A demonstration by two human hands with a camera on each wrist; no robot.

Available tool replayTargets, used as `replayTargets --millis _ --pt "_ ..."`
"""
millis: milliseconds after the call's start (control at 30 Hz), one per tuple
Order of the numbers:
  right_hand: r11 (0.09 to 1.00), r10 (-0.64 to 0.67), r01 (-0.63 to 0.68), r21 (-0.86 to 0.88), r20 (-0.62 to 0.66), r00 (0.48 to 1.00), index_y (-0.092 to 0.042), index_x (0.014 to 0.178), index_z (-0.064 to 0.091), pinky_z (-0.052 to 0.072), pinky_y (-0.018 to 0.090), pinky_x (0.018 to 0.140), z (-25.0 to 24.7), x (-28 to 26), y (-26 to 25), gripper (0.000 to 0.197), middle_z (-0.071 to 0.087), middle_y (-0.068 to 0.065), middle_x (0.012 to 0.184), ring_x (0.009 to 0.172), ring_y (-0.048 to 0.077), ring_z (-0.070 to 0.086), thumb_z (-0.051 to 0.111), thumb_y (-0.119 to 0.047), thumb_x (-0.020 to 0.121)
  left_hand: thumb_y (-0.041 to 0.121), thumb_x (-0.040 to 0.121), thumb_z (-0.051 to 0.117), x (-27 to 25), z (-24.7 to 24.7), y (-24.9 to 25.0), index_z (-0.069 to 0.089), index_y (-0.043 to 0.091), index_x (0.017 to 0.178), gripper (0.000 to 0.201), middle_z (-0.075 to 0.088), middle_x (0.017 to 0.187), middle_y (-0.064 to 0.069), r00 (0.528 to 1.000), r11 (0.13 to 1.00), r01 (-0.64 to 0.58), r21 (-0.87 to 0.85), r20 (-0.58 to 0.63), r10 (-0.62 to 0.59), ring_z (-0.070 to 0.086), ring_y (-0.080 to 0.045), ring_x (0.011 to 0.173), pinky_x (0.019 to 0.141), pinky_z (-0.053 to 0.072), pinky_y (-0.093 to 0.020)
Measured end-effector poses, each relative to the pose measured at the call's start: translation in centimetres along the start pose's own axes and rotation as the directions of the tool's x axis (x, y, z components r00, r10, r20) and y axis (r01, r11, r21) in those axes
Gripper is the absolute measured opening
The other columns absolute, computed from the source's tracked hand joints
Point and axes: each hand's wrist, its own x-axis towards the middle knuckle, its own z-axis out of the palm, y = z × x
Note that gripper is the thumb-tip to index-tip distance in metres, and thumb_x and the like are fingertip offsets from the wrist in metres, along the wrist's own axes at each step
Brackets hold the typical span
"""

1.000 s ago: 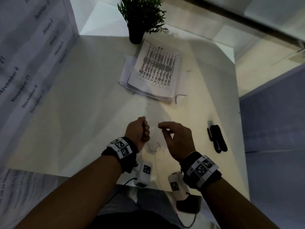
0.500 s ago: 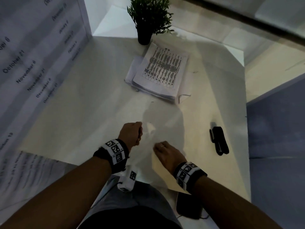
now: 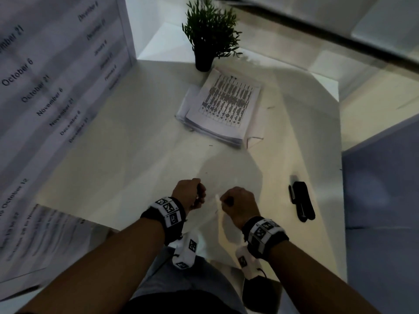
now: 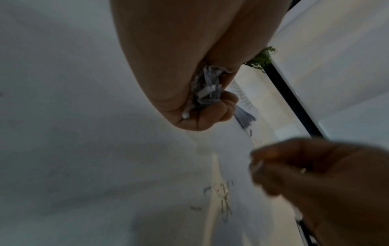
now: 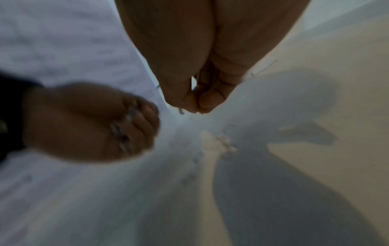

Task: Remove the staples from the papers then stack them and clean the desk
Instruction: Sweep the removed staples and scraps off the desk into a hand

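Note:
My left hand [image 3: 197,197] is a closed fist over the desk's front edge. In the left wrist view it grips a clump of pulled staples [image 4: 207,88]. My right hand [image 3: 226,201] hovers just to its right, thumb and forefinger pinched together on what looks like a single small staple [image 5: 181,111]. A few loose staples [image 4: 221,191] lie on the white desk [image 3: 127,159] below the hands. The stack of papers [image 3: 224,109] rests at the back of the desk, printed side up, far from both hands.
A black staple remover [image 3: 302,200] lies on the desk right of my right hand. A potted plant [image 3: 208,37] stands behind the paper stack. Large printed sheets [image 3: 45,87] hang on the left wall. The desk's right edge drops to a blue floor.
My right hand went down to the desk half a second ago and has now lifted with its fingertips pinched. The left fist stayed closed and barely moved.

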Motion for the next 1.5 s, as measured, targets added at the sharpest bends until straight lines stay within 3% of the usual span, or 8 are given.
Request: replayTargets --millis 200,400,567,733,967,1133,1266,1500 --pt "0.97 -0.23 0.222 -0.099 -0.083 0.97 -0.013 0.088 0.076 0.053 0.029 0.059 -2.0 0.3 -3.5 0.025 0.072 0.008 0.069 0.064 0.028 0.065 0.073 0.0 0.067 0.033 0.096 0.048 -0.8 3.4 -0.3 0.064 0.005 0.083 0.035 0.065 0.074 -0.016 0.988 0.995 0.023 -0.092 0.155 -0.008 0.062 -0.028 0.066 0.059 0.052 -0.034" --pt "0.97 -0.211 0.238 0.05 -0.315 0.925 -0.011 0.095 0.075 0.05 0.023 0.07 -3.3 -1.8 -1.6 0.019 0.074 0.005 0.083 0.076 0.019 0.064 0.069 -0.002 0.08 0.03 0.095 0.049 -0.9 3.8 1.1 0.047 0.014 0.057 0.041 0.04 0.045 -0.002 0.993 0.997 -0.073 -0.04 0.088 0.076 0.029 -0.015 0.038 0.045 0.021 -0.02" --pt "0.989 -0.004 0.002 -0.145 -0.01 1.0 0.001 0.119 0.062 0.046 0.038 0.096 -0.4 -4.0 2.9 0.038 0.062 0.022 0.119 0.11 0.036 0.059 0.057 0.007 0.082 0.029 0.096 0.05 0.1 1.1 0.6 0.048 0.013 0.057 0.042 0.041 0.047 -0.003 0.995 0.995 -0.103 0.006 0.006 0.103 0.028 -0.013 0.034 0.045 0.021 -0.017" --pt "0.948 -0.129 0.165 -0.272 0.144 0.981 0.004 0.131 0.05 0.05 0.046 0.092 3.2 -5.0 0.8 0.051 0.055 0.025 0.125 0.111 0.042 0.051 0.058 0.002 0.081 0.028 0.097 0.049 0.5 -0.6 0.0 0.047 0.013 0.057 0.043 0.037 0.049 -0.005 0.994 0.994 -0.109 -0.003 -0.032 0.108 0.024 -0.013 0.034 0.046 0.02 -0.019" --pt "0.806 -0.304 0.404 -0.432 0.284 0.909 0.004 0.094 0.069 0.055 0.035 0.059 4.0 -4.5 0.6 0.033 0.066 0.017 0.09 0.075 0.031 0.059 0.079 0.001 0.063 0.028 0.097 0.047 0.4 -0.5 -0.6 0.047 0.012 0.056 0.044 0.038 0.052 -0.008 0.993 0.994 -0.113 0.014 -0.02 0.113 0.024 -0.013 0.033 0.044 0.02 -0.016" --pt "0.867 -0.257 0.364 -0.34 0.321 0.912 -0.002 0.086 0.072 0.054 0.029 0.064 3.2 -2.6 1.1 0.022 0.068 0.016 0.086 0.076 0.032 0.061 0.081 -0.003 0.065 0.028 0.098 0.046 0.1 -0.1 -0.9 0.047 0.012 0.057 0.044 0.039 0.053 -0.008 0.996 0.996 -0.089 0.018 -0.018 0.09 0.025 -0.013 0.033 0.043 0.021 -0.015" --pt "0.8 -0.232 0.426 -0.422 0.438 0.869 0.005 0.122 0.051 0.044 0.043 0.086 2.8 -2.2 0.2 0.029 0.054 0.026 0.115 0.108 0.038 0.047 0.044 -0.004 0.095 0.029 0.098 0.046 0.0 -0.1 -1.3 0.048 0.011 0.058 0.045 0.041 0.053 -0.008 0.997 0.997 -0.074 0.033 -0.031 0.075 0.027 -0.015 0.035 0.043 0.022 -0.017" --pt "1.0 -0.03 0.031 -0.001 -0.102 0.994 -0.005 0.094 0.073 0.05 0.028 0.075 0.6 -0.6 0.4 0.023 0.073 0.014 0.089 0.083 0.03 0.067 0.07 -0.002 0.072 0.03 0.098 0.047 -0.5 1.1 -2.1 0.057 0.007 0.063 0.043 0.05 0.057 -0.01 1.0 0.997 0.013 0.074 -0.028 -0.011 0.041 -0.02 0.044 0.047 0.031 -0.022"
